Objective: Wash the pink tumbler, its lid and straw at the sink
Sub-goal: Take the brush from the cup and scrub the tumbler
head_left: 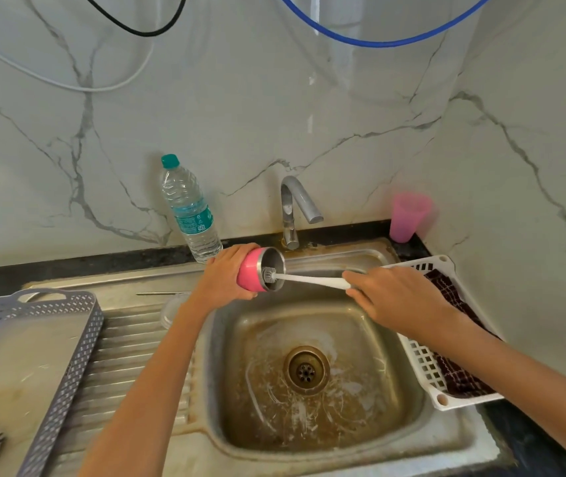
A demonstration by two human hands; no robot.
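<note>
While the left hand (pixel 226 275) grips the pink tumbler (pixel 250 275) on its side above the back edge of the sink (pixel 371 342), the right hand (pixel 395 297) holds a white brush (pixel 309 279) with its bristles just inside the mouth. So I judge the tumbler mid-scrub, rinse still due. Left of the sink lie the straw (pixel 163 293) and what looks like the clear lid (pixel 171 309), apparently unwashed. Soapy streaks line the sink; the white basket (pixel 422 366) to its right holds a dark cloth (pixel 457 376).
</note>
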